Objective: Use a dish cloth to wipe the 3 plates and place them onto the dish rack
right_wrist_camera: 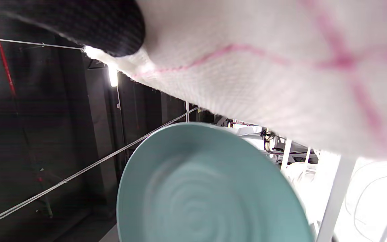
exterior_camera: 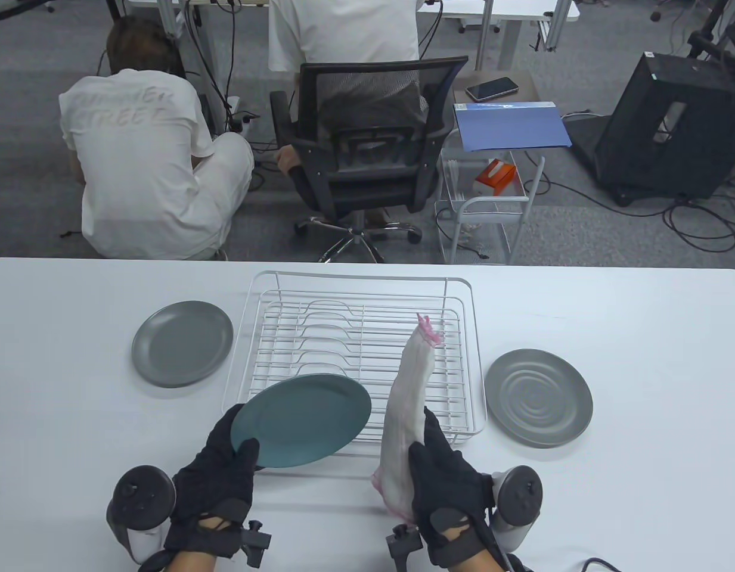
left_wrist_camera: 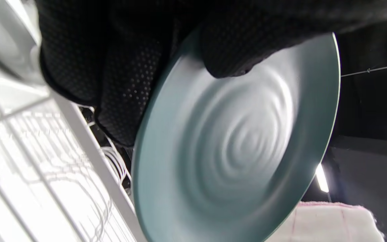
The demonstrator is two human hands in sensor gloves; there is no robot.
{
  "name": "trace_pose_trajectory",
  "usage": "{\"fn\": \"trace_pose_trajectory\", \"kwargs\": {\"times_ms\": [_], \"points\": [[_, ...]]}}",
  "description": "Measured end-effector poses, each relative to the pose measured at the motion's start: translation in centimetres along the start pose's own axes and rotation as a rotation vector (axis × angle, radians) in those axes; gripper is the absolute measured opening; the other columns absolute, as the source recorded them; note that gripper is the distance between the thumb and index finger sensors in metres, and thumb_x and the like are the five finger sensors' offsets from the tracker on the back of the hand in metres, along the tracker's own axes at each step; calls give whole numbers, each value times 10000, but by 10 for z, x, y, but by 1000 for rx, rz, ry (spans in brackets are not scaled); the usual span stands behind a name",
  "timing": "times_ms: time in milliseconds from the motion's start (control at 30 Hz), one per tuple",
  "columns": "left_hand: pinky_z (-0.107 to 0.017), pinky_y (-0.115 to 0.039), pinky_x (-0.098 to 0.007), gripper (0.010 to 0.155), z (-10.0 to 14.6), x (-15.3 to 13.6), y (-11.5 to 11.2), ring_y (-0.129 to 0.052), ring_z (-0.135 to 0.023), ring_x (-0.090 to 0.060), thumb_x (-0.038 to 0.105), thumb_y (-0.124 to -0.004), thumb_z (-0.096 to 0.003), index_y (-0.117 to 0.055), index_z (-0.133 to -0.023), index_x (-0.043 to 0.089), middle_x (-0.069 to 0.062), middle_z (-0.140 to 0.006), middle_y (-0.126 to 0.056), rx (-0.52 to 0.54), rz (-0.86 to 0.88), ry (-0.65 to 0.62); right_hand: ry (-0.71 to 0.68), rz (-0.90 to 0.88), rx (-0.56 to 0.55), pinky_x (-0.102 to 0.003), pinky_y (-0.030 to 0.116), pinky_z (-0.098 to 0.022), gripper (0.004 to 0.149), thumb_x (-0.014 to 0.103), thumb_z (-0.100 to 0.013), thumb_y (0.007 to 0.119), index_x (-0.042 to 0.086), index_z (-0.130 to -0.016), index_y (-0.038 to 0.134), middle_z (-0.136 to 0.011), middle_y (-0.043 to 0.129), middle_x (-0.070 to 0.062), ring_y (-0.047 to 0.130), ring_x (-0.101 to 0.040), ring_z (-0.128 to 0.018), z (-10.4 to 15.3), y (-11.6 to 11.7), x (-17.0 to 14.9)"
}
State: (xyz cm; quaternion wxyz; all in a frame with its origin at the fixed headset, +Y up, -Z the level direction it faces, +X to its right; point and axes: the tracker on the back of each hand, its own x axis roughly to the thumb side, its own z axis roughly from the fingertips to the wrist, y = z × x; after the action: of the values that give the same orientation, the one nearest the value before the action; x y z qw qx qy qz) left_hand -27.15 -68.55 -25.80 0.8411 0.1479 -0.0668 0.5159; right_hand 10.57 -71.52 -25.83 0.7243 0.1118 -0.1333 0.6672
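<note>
A teal plate [exterior_camera: 304, 420] with rippled rings is tilting over the near edge of the white wire rack [exterior_camera: 358, 351], pinched at its rim by the left hand [exterior_camera: 215, 476]. A white cloth [exterior_camera: 406, 417] with pink lines is rising stiffly over the rack's near right part, gripped by the right hand [exterior_camera: 447, 488]. One grey plate [exterior_camera: 182, 342] is lying flat left of the rack, another [exterior_camera: 539, 397] flat to its right.

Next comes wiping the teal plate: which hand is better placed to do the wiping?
The right hand. Its grip already holds the dish cloth upright beside the teal plate, while the left hand is occupied holding that plate by its rim over the dish rack.
</note>
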Motion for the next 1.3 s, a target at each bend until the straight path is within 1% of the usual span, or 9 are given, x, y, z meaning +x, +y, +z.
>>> {"fn": "trace_pose_trajectory", "kwargs": {"times_ms": [133,233,300,400,567,800,1000,1167,1300], "points": [[-494,-881,-527,531,-19,12,22,-1121,-567,-333,286,-828,-540,-635,-1018,415,-62,-923,-923,27,-87,-15,33,-47,4,-665,341,-613,521,370,-475,731,43,-881,723,-970,573,-208,429,-474,-888,0,1,0],[-521,-860,-537,526,-39,26,39,-1101,-606,-348,286,-818,-550,-629,-1017,440,-52,-941,-909,45,-150,-32,38,-63,7,-662,338,-614,521,365,-474,733,38,-880,724,-969,571,-214,426,-479,-885,1,2,0],[-529,-855,-540,522,-61,41,49,-1096,-620,-350,286,-822,-549,-641,-1011,444,-49,-945,-908,74,-229,-63,30,-45,-10,-659,340,-615,521,366,-476,731,40,-881,722,-969,570,-213,424,-478,-886,0,-1,1],[-535,-853,-542,513,-89,54,54,-1093,-633,-352,290,-826,-542,-658,-999,452,-46,-938,-916,106,-327,-83,43,-48,-39,-653,339,-616,522,366,-477,728,38,-882,717,-968,567,-216,423,-481,-883,0,-5,0],[-557,-837,-547,504,-131,52,35,-1081,-663,-354,292,-823,-540,-671,-994,450,-39,-940,-919,55,-504,-44,57,-47,-33,-651,334,-616,523,364,-478,727,34,-882,715,-968,564,-221,420,-485,-881,1,-4,-2],[-576,-822,-549,499,-172,24,1,-1072,-689,-347,291,-819,-531,-689,-984,454,-24,-939,-928,-26,-620,48,49,-31,-18,-652,332,-616,522,363,-477,729,31,-880,717,-967,566,-224,421,-488,-880,1,-2,-3],[-605,-802,-549,506,-196,16,-20,-1051,-732,-343,292,-804,-528,-686,-990,462,-5,-956,-921,-81,-672,90,57,-21,-19,-653,330,-615,523,363,-477,728,30,-880,716,-965,566,-226,421,-491,-879,1,-2,-4],[-625,-788,-547,506,-208,17,-36,-1035,-762,-339,294,-802,-528,-689,-987,473,9,-966,-916,-125,-727,78,59,-13,-17,-653,329,-615,522,363,-477,728,30,-880,716,-965,568,-228,421,-491,-879,1,-2,-4],[-647,-772,-544,504,-215,15,-48,-1020,-790,-334,298,-796,-534,-685,-989,484,19,-982,-905,-174,-760,99,58,-11,-17,-654,329,-614,522,363,-477,728,30,-879,717,-966,568,-227,423,-492,-879,1,-3,-4]]}}
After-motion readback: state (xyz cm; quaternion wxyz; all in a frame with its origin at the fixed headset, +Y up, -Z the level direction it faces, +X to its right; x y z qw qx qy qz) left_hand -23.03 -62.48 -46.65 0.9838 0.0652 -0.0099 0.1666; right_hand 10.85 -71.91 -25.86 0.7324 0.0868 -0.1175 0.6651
